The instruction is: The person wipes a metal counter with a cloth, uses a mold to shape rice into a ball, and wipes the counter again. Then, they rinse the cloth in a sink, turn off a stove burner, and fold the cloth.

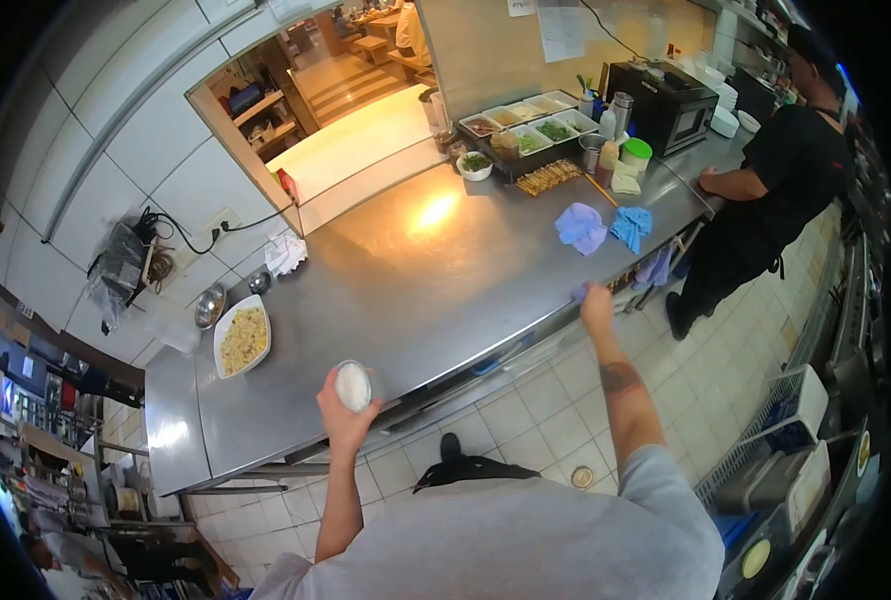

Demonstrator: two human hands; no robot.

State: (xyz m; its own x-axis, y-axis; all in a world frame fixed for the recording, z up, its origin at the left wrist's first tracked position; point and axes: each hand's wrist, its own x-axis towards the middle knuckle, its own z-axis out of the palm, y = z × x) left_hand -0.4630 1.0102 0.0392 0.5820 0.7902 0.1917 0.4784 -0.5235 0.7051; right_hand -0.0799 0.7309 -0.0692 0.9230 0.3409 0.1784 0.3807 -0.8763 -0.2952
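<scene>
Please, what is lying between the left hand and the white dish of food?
Nothing lies there: in the head view, only bare counter shows between the left hand and the dish.

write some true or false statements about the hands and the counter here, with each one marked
1. The left hand holds a small container of something white. True.
2. The blue cloth lies on the floor. False: the blue cloth is on the counter, beside a purple cloth.
3. A white dish of food stands on the counter. True.
4. The person standing at the far right wears a white shirt. False: that person's shirt is black.
5. The right hand is nearer to the purple cloth than to the white dish. True.
</scene>
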